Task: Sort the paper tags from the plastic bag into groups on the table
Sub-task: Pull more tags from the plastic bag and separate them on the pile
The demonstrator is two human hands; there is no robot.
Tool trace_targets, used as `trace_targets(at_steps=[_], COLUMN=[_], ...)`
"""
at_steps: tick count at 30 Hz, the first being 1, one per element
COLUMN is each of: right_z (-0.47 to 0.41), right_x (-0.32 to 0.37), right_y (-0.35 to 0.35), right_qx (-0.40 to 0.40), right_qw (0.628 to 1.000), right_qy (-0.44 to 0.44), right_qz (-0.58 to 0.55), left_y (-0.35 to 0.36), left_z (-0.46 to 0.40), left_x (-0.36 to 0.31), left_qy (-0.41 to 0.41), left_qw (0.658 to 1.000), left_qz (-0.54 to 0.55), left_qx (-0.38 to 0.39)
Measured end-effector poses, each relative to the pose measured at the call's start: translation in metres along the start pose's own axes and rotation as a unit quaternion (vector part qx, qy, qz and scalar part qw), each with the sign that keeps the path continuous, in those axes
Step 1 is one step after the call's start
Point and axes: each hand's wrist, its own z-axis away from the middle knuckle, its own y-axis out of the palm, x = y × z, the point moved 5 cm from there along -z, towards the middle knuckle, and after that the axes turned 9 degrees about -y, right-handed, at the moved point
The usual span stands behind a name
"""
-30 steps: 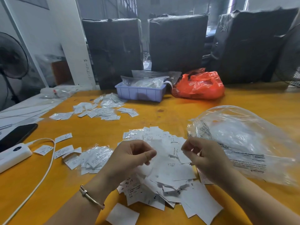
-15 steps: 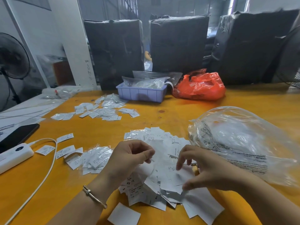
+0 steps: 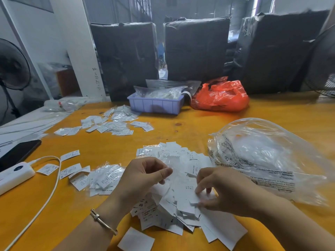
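Head view, hidden: I cannot count the tags in the central pile; they overlap, and both hands cover its middle. The print on most is too small to read.
Left hand: fingers curled, thumb against forefinger, pinching a pale tag at the pile's left side; whether it holds one tag or several I cannot tell. A bracelet sits on that wrist.
Right hand: blurred, fingers curled down onto the pile, thumb and fingertips closing on a tag's edge.
Plastic bag: one clear printed bag, lying just right of the pile, touching its edge; its contents show only as a white haze.
Groups, counted: three besides the central pile, namely a far-left spread, a near-left heap in clear wrap, and four loose tags beside it. One lone tag lies at the near edge.
Cut off: a phone and a white power bank run out of the left side; its cable loops toward the near edge.
Far edge: one lilac tray and one red bag, with three black-wrapped bales behind.
Open room: bare yellow table between the central pile and the tray.
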Motion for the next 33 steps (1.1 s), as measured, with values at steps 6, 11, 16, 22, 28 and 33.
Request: trace_targets(at_steps=[6,11,16,22,28,33], right_z=[0.0,0.01,0.01,0.009,0.013,0.017], right_x=[0.004,-0.006,-0.009,0.008,0.018,0.012], right_y=[-0.008,-0.033,-0.026,-0.03,-0.035,-0.036], right_qx=[-0.088,-0.338,-0.365,-0.39,-0.424,-0.442], right_qw=[0.996,0.93,0.821,0.806,0.821,0.814], right_qy=[0.005,0.065,0.106,0.044,0.052,0.074], right_qz=[0.014,-0.129,-0.426,-0.443,-0.38,-0.369], left_y=[0.001,0.003,0.006,0.008,0.01,0.003], left_z=[0.0,-0.001,0.001,0.003,0.005,0.002], left_x=[0.0,0.002,-0.003,-0.006,-0.009,-0.007], left_qy=[-0.004,-0.009,0.007,0.026,0.046,-0.002], left_qw=[1.0,1.0,1.0,0.999,0.998,0.993], left_qz=[-0.003,-0.014,-0.006,-0.002,0.007,0.115], left_qx=[0.004,0.02,0.027,0.037,0.048,0.026])
